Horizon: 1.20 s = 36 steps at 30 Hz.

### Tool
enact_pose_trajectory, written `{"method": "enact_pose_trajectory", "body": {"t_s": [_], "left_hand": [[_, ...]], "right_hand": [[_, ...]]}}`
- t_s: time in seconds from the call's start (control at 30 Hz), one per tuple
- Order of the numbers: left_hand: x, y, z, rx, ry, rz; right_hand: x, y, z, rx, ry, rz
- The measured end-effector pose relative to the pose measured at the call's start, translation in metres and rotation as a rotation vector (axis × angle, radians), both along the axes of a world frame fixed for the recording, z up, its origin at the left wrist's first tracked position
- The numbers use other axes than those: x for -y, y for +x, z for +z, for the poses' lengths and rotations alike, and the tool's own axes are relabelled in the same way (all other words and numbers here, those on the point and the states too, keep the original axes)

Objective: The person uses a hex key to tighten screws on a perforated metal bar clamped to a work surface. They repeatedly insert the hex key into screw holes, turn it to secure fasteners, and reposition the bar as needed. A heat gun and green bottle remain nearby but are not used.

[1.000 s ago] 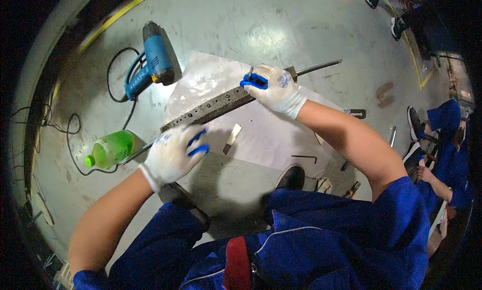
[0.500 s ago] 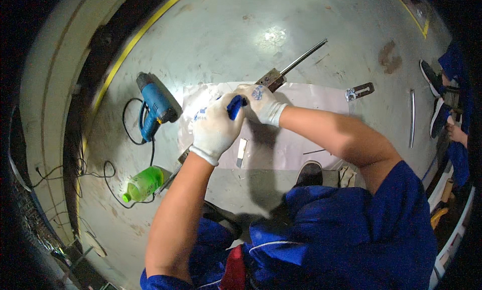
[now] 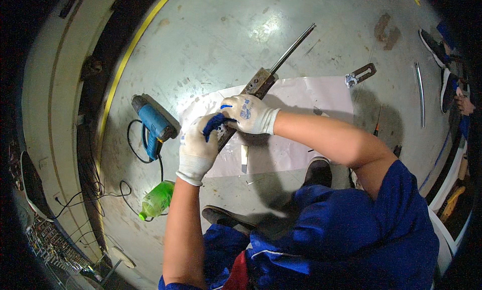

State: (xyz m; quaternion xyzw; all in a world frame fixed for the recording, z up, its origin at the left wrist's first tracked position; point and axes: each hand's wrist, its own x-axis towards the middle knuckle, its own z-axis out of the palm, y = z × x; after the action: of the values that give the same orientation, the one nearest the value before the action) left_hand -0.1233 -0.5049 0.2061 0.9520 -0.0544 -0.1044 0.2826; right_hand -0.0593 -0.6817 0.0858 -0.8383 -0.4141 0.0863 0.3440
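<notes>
A long dark metal bar (image 3: 227, 137) lies slantwise over a pale sheet (image 3: 329, 97), with a drilled block (image 3: 259, 82) and a slim bright rod (image 3: 293, 47) at its far end. My left hand (image 3: 199, 145), in a white glove with blue patches, is closed about the bar's near part. Just beyond it, my right hand (image 3: 251, 114), gloved alike, wraps over the bar below the block. The fingertips of both hands come close together; their undersides are hidden. On the sheet near the hands lies a small flat white-and-grey piece (image 3: 244, 157).
A blue heat gun (image 3: 152, 123) with a black cord lies at left, near a green bottle (image 3: 157, 198). A slotted metal plate (image 3: 362, 73), a screwdriver (image 3: 377, 122) and a metal tube (image 3: 420, 95) are to the right. Another person's shoes (image 3: 436, 48) show at the right edge.
The left hand has shifted down the bar and turned, so more of the bar shows between the hands. The right hand now lies flatter over it. The view has shifted a little.
</notes>
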Motion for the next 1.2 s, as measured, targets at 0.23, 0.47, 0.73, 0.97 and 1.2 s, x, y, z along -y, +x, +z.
{"method": "enact_pose_trajectory", "body": {"t_s": [0.23,0.47,0.73,0.97,1.2], "left_hand": [[0.029,-0.019,-0.012,-0.123,-0.186,0.687],[0.021,0.0,0.005,0.117,0.325,-0.118],[0.044,-0.014,0.001,-0.125,0.017,0.445],[0.016,-0.011,-0.009,0.148,0.052,0.368],[0.017,-0.007,-0.027,-0.185,-0.339,0.8]], "right_hand": [[-0.005,-0.003,0.004,0.066,-0.067,-0.03],[-0.01,0.004,-0.007,-0.074,-0.081,-0.03],[-0.008,0.0,-0.019,0.096,-0.185,0.01],[-0.011,0.007,0.005,0.066,-0.259,-0.018],[-0.001,0.011,-0.019,0.132,-0.204,0.016]]}}
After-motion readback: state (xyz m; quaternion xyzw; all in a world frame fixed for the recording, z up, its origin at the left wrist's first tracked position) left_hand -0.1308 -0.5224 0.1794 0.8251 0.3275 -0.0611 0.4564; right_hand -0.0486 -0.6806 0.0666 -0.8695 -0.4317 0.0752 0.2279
